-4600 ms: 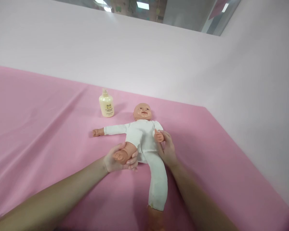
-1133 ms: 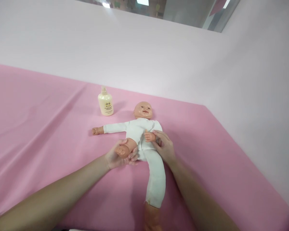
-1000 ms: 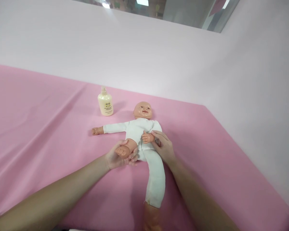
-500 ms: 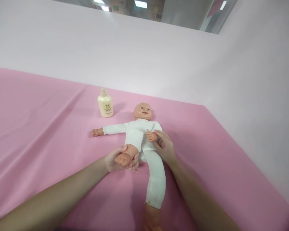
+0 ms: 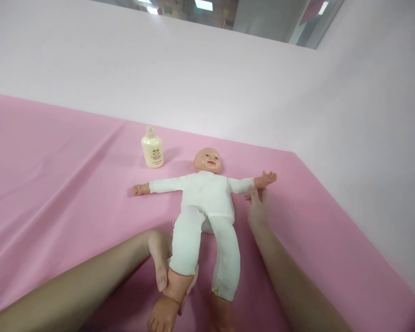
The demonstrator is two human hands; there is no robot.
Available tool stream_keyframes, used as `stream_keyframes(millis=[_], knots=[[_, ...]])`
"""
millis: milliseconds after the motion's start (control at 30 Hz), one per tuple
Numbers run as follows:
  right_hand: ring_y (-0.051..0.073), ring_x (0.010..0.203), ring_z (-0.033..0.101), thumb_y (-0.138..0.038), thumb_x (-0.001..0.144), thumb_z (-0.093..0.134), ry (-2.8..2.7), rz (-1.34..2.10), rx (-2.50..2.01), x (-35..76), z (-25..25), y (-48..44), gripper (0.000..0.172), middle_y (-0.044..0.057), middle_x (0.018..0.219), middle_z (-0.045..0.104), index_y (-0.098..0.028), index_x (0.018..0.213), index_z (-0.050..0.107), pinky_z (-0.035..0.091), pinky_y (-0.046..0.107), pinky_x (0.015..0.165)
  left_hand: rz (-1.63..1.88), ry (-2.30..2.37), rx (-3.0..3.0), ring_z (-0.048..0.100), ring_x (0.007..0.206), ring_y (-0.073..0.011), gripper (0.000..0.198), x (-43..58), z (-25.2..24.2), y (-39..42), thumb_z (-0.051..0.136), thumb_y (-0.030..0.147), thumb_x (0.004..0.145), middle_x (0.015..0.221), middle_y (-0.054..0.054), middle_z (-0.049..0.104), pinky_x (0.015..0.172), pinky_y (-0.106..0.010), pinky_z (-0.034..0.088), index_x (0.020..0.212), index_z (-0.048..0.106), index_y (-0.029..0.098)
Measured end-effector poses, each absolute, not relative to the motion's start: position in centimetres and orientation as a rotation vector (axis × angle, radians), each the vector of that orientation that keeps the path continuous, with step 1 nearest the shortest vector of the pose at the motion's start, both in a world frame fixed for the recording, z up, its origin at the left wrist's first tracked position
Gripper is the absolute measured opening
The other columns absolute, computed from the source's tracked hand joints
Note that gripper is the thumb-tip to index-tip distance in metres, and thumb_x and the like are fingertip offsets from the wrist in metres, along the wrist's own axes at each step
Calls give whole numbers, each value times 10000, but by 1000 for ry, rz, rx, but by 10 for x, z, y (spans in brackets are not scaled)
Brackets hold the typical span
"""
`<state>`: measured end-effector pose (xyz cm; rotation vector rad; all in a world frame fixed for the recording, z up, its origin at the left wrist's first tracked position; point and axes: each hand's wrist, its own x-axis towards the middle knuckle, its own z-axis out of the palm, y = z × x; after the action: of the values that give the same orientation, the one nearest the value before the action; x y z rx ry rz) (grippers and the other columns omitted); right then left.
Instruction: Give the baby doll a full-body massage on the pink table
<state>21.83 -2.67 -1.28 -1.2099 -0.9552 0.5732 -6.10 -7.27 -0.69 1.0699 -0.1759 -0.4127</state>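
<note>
A baby doll (image 5: 207, 196) with a white cloth body lies on its back, head away from me. My left hand (image 5: 161, 258) is wrapped round the doll's leg on the left, just above the foot, with the thumb on top and fingers curled underneath. The doll's arm on the right stretches out sideways. My right hand (image 5: 257, 205) is at that arm's wrist, its fingers curled against it from below and slightly blurred. The doll's other arm lies straight out to the left, and its other leg points toward me.
A pale yellow pump bottle (image 5: 152, 150) stands upright beyond the doll's left-side arm. Pink cloth (image 5: 72, 184) covers the surface, with creases at the left. White walls (image 5: 159, 69) rise behind and on the right, with a window (image 5: 263, 23) at the top.
The doll's left-side leg, bent up over its belly before, is now straightened toward me in my left hand. Its right-side arm has swung from across the body out to the right with my right hand.
</note>
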Motion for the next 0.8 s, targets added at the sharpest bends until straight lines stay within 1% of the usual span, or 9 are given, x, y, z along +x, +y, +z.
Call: stream_keyframes(millis=[67, 200, 267, 367, 467, 600, 700, 800], knots=[[157, 709, 546, -529, 824, 672, -893, 613, -1221, 224, -18, -23, 408, 25, 948, 613, -258, 1117, 587, 526, 360, 724, -409, -158, 1135, 732, 953, -347, 458, -58, -2, -75, 812, 161, 556, 868, -51, 723, 781, -445, 603, 993, 705, 248], [156, 693, 542, -534, 839, 639, -837, 727, -1172, 230, -28, -16, 544, 4, 906, 591, -282, 1307, 525, 520, 342, 696, -361, -161, 1313, 726, 995, -343, 307, -54, -3, -80, 773, 222, 622, 834, -56, 719, 893, -429, 591, 928, 758, 213], [145, 685, 539, -512, 835, 632, -714, 791, -1138, 232, -32, -12, 591, 5, 945, 598, -296, 1365, 484, 512, 324, 684, -345, -169, 1366, 718, 1025, -341, 302, -54, -8, -81, 744, 220, 641, 875, -63, 731, 963, -430, 565, 941, 773, 206], [139, 712, 557, -489, 817, 651, -570, 860, -1100, 236, -38, -6, 629, 14, 1038, 619, -316, 1389, 456, 516, 315, 706, -368, -188, 1394, 705, 1066, -333, 320, -54, -15, -80, 734, 242, 666, 938, -65, 741, 1019, -419, 536, 981, 775, 205], [149, 746, 582, -522, 827, 635, -611, 855, -1113, 239, -43, -3, 647, 31, 1102, 626, -315, 1405, 431, 523, 323, 708, -369, -203, 1389, 704, 1064, -335, 320, -54, -18, -79, 751, 274, 673, 936, -62, 743, 1018, -421, 544, 985, 778, 210], [162, 757, 595, -542, 854, 593, -670, 815, -1137, 241, -47, -1, 663, 64, 1107, 631, -264, 1427, 406, 518, 329, 687, -362, -198, 1370, 704, 1063, -348, 330, -55, -18, -79, 782, 276, 662, 930, -61, 748, 1008, -433, 559, 985, 788, 213], [147, 738, 583, -511, 825, 632, -619, 837, -1101, 241, -48, 0, 643, 34, 1069, 626, -294, 1398, 435, 519, 320, 690, -340, -197, 1368, 718, 1030, -346, 320, -54, -18, -80, 787, 247, 652, 912, -62, 753, 973, -419, 579, 969, 792, 211], [149, 735, 580, -516, 805, 648, -613, 846, -1087, 242, -49, 1, 652, 19, 1043, 619, -316, 1390, 443, 524, 326, 692, -336, -199, 1377, 723, 1020, -336, 313, -54, -17, -79, 791, 258, 651, 894, -55, 747, 966, -407, 580, 962, 789, 219]])
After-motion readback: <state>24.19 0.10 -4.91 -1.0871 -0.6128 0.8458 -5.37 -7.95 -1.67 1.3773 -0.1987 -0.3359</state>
